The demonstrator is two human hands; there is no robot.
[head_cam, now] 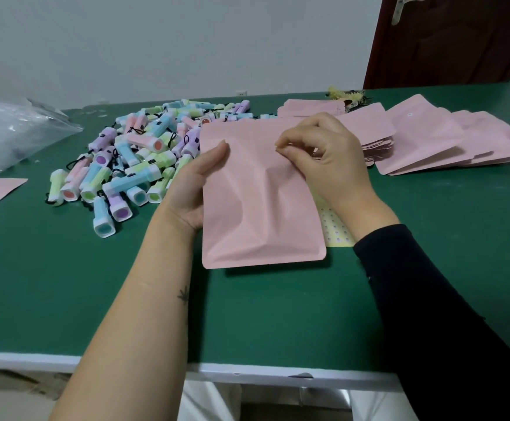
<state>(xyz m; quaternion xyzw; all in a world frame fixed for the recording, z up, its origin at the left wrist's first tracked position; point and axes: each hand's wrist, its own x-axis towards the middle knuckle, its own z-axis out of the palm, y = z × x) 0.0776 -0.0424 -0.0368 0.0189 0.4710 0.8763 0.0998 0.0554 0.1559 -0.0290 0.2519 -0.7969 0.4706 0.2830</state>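
Tabletop [263, 314]: green, matte, with a white front edge.
Pouch [256, 208]: pink, smooth, creased rectangle with rounded corners, over the tabletop's middle.
Left hand [193, 183]: grips the left edge, thumb on front, fingers hidden behind.
Right hand [329, 156]: fingers curled, thumb and forefinger pinching the front near the top.
Flashlights [132, 159]: heap of pastel plastic, far left.
Spare pouches [423, 141]: fanned stack, far right corner.

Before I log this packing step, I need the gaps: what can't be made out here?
All in the head view:
- Inside of the pink pouch: its opaque wall hides it.
- Fingers of the left hand: behind the pouch.
- The yellow sheet: mostly under the pouch and the right hand.
- The clear plastic bag: cut off by the left edge.
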